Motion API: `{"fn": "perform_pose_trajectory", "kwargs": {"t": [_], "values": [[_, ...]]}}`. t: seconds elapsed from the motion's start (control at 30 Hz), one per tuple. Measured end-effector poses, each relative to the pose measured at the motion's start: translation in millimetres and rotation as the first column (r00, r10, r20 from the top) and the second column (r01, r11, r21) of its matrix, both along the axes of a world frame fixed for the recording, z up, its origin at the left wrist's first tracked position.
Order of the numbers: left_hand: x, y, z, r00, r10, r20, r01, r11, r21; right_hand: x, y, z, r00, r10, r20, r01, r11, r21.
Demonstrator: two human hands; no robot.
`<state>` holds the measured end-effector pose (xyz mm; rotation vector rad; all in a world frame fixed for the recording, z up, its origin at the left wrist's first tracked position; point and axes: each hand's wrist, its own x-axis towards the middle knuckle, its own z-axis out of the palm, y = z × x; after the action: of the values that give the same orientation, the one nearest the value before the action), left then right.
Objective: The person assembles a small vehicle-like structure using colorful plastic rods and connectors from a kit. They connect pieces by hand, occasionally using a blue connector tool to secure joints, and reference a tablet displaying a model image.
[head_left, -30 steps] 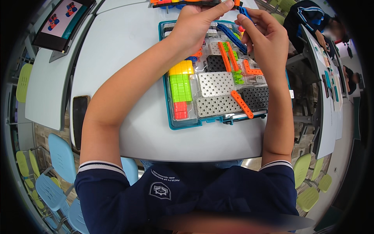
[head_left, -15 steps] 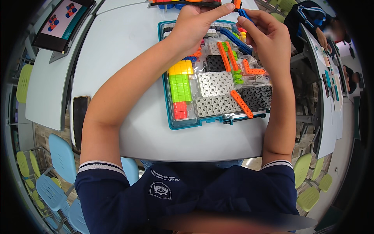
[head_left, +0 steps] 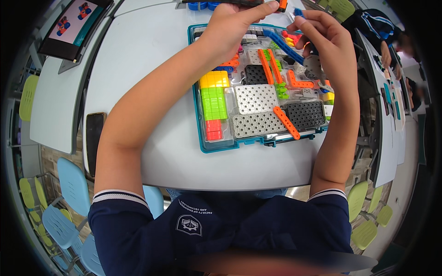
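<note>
At the top edge of the view, my left hand [head_left: 230, 30] is closed round a building-block model [head_left: 282, 6] with black and orange parts. Two blue round pieces [head_left: 197, 6] show beside it, and the rest is cut off. My right hand [head_left: 326, 37] pinches a small blue connector piece [head_left: 298, 12] between thumb and fingertips, a short gap from the model. Below both hands lies a teal-rimmed parts tray [head_left: 196, 110]. On it are a long blue beam [head_left: 286, 48], orange beams [head_left: 286, 123], perforated plates [head_left: 255, 99] and coloured blocks [head_left: 214, 103].
A phone [head_left: 95, 142] lies at the table's left edge. Farther left, a tablet [head_left: 76, 30] on a stand displays a picture of a model. Another person [head_left: 375, 25] works at a table on the right. Blue chairs [head_left: 73, 184] and green chairs [head_left: 366, 232] stand around.
My right hand has moved right, away from the model, with the blue connector piece, which touched or nearly touched it before. The left hand has barely moved.
</note>
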<state>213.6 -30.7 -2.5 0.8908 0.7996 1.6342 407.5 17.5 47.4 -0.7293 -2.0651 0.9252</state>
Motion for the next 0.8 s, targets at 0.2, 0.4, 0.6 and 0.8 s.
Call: {"fn": "perform_pose_trajectory", "kwargs": {"t": [0.2,0.4,0.6,0.8], "values": [[-21,17,-10,0.993,-0.004,-0.117,0.027,0.981,0.192,11,8,8,0.959,0.277,-0.061,-0.279,0.883,-0.376],[-32,21,-11,0.977,-0.074,-0.202,0.130,0.951,0.282,16,24,-4,0.875,0.375,-0.306,-0.482,0.616,-0.623],[-30,18,-10,0.968,-0.088,-0.234,0.155,0.945,0.286,22,50,-16,0.676,0.506,-0.536,-0.711,0.258,-0.654],[-30,16,-9,0.947,-0.121,-0.297,0.188,0.959,0.211,23,53,-19,0.628,0.488,-0.606,-0.745,0.152,-0.650]]}}
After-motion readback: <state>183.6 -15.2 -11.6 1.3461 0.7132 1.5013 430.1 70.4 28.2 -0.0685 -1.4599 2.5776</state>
